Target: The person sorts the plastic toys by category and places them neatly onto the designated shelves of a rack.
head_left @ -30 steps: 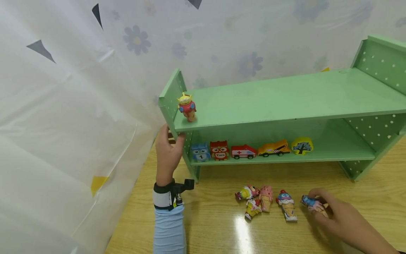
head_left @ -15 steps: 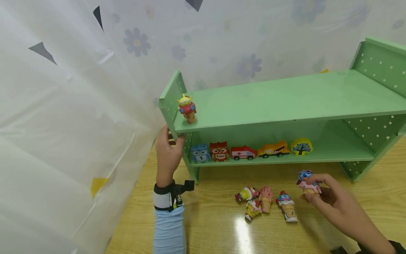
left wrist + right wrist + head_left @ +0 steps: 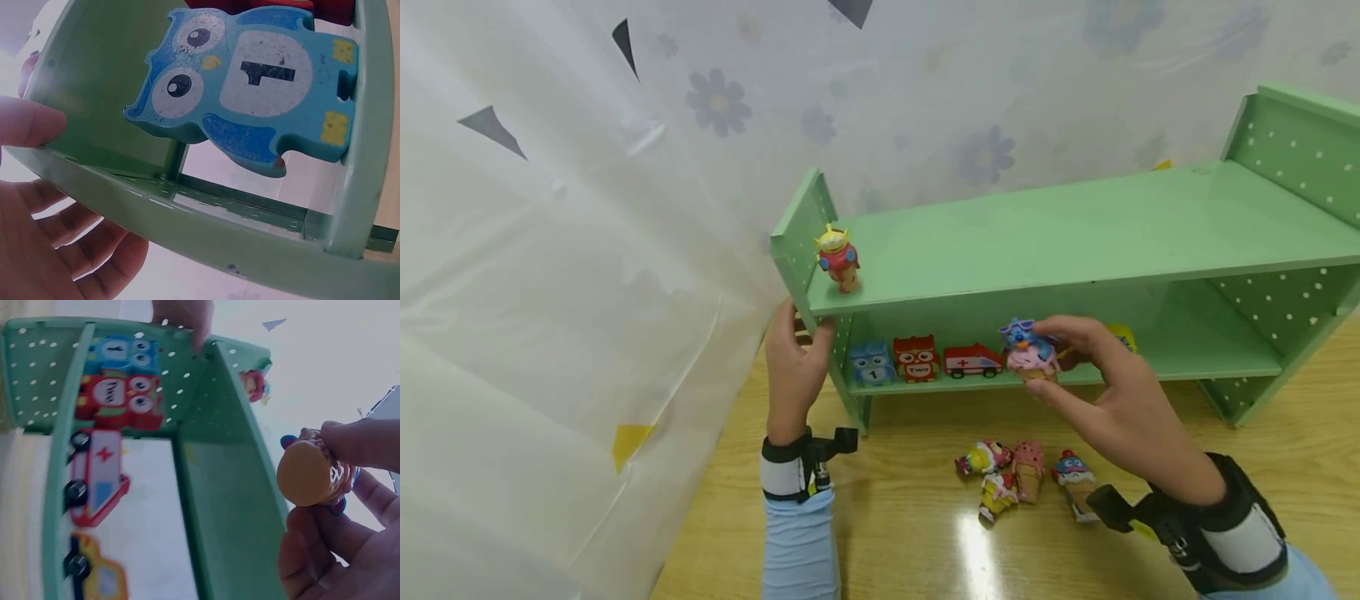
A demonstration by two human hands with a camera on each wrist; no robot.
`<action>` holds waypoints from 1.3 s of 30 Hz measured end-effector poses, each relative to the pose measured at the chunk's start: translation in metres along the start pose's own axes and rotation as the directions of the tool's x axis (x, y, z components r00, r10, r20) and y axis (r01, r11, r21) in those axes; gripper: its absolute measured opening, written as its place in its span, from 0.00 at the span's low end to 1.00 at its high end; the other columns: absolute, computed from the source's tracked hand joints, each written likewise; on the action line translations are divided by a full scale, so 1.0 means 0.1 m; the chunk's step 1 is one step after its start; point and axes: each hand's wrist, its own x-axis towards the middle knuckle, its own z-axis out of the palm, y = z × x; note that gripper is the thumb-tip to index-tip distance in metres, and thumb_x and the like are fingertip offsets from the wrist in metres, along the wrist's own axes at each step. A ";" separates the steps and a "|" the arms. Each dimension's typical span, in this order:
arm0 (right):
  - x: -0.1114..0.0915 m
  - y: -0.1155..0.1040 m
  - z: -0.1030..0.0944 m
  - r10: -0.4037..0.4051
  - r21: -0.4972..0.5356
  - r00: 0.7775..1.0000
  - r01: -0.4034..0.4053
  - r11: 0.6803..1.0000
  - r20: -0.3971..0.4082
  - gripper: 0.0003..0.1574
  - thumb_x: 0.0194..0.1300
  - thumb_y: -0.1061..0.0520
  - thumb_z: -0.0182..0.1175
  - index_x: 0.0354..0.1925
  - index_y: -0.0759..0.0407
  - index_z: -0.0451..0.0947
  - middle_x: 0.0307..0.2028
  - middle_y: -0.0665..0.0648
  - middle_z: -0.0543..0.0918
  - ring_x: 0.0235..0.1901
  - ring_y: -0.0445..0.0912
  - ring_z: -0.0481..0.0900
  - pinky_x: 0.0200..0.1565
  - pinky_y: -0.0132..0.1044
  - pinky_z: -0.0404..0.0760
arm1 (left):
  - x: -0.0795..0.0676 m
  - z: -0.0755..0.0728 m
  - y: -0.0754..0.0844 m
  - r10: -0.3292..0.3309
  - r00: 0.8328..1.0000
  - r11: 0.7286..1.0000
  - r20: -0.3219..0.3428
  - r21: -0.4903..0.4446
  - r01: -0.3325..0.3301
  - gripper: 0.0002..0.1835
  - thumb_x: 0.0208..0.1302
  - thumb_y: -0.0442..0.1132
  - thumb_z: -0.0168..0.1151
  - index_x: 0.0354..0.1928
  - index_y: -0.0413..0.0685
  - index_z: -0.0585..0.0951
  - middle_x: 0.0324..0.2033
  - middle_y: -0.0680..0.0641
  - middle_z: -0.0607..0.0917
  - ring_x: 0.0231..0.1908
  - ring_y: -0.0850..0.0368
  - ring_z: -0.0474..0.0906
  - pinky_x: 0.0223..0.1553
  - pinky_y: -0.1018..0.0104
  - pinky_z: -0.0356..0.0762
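Note:
My right hand (image 3: 1120, 408) pinches a toy figurine (image 3: 1030, 350), a blue character with purple glasses on a pink ice-cream cone, upright before the lower shelf. Seen from the right wrist, the figurine's round tan base (image 3: 304, 473) faces the camera between thumb and fingers. My left hand (image 3: 800, 367) grips the left side panel (image 3: 187, 219) of the green shelf unit (image 3: 1037, 237), thumb inside and fingers outside. On the top board at the left stands a yellow-headed, red-bodied cone figurine (image 3: 838, 260). Several cone figurines (image 3: 1028, 471) lie on the table, one (image 3: 1075, 483) partly behind the right wrist strap.
Along the lower shelf stand a blue owl block (image 3: 872, 364), a red owl block (image 3: 917, 358), a red-and-white ambulance (image 3: 972, 361), a yellow truck (image 3: 103, 572) and a yellow tree block (image 3: 1122, 336) partly hidden by the right hand. Behind hangs a flowered sheet (image 3: 925, 100).
My right hand has picked the blue-and-pink figurine up from the table and carried it up and left to the shelf unit, turning it upright. The left hand keeps its grip.

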 end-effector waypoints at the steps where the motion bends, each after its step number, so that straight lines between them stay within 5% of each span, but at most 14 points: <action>1: 0.06 -0.03 0.01 0.000 0.010 1.000 0.000 1.000 0.001 0.46 0.48 0.73 0.68 0.64 0.56 0.66 0.48 0.57 0.79 0.41 0.35 0.74 0.40 0.25 0.75 | 0.00 0.00 -0.01 0.005 1.000 1.000 0.000 -0.001 -0.005 0.22 0.65 0.38 0.58 0.61 0.44 0.72 0.49 0.38 0.79 0.45 0.45 0.77 0.39 0.46 0.81; 7: 0.38 -0.20 0.13 -0.067 0.102 0.998 0.066 0.993 0.002 0.48 0.51 0.73 0.66 0.68 0.56 0.62 0.55 0.64 0.78 0.46 0.41 0.77 0.39 0.30 0.78 | 0.00 0.00 -0.04 0.033 0.999 0.999 -0.008 0.000 -0.033 0.21 0.65 0.42 0.57 0.60 0.49 0.73 0.49 0.42 0.80 0.44 0.50 0.77 0.38 0.49 0.82; 14: 0.78 -0.31 0.24 -0.167 0.132 0.986 0.169 0.977 -0.028 0.43 0.54 0.70 0.66 0.67 0.58 0.63 0.53 0.64 0.79 0.46 0.48 0.78 0.38 0.35 0.80 | -0.02 0.00 -0.06 0.027 1.000 1.000 -0.012 0.011 -0.027 0.21 0.65 0.41 0.57 0.60 0.50 0.73 0.49 0.42 0.80 0.44 0.51 0.77 0.38 0.50 0.82; 20: 1.10 -0.35 0.34 -0.136 0.141 0.991 0.135 0.981 -0.002 0.40 0.58 0.64 0.65 0.67 0.58 0.62 0.52 0.64 0.80 0.42 0.47 0.78 0.42 0.42 0.79 | -0.01 0.00 -0.01 0.027 1.000 1.000 -0.009 0.011 -0.027 0.22 0.65 0.36 0.57 0.61 0.43 0.72 0.50 0.37 0.79 0.43 0.44 0.78 0.39 0.45 0.82; 27: 1.36 -0.35 0.49 -0.123 0.106 0.991 0.117 0.987 0.044 0.36 0.60 0.63 0.63 0.64 0.61 0.62 0.49 0.63 0.80 0.41 0.49 0.78 0.43 0.42 0.81 | -0.03 -0.06 0.31 0.015 1.000 1.000 -0.003 0.012 -0.015 0.21 0.64 0.31 0.55 0.59 0.35 0.72 0.49 0.32 0.78 0.43 0.40 0.78 0.39 0.44 0.81; 39: 1.50 -0.25 0.73 -0.018 0.127 0.990 0.000 0.992 0.140 0.34 0.61 0.62 0.62 0.62 0.62 0.60 0.47 0.63 0.81 0.40 0.50 0.79 0.41 0.42 0.81 | -0.03 -0.05 0.40 -0.001 1.000 1.000 0.000 0.008 0.001 0.21 0.63 0.31 0.56 0.59 0.34 0.71 0.50 0.32 0.78 0.43 0.40 0.78 0.39 0.44 0.81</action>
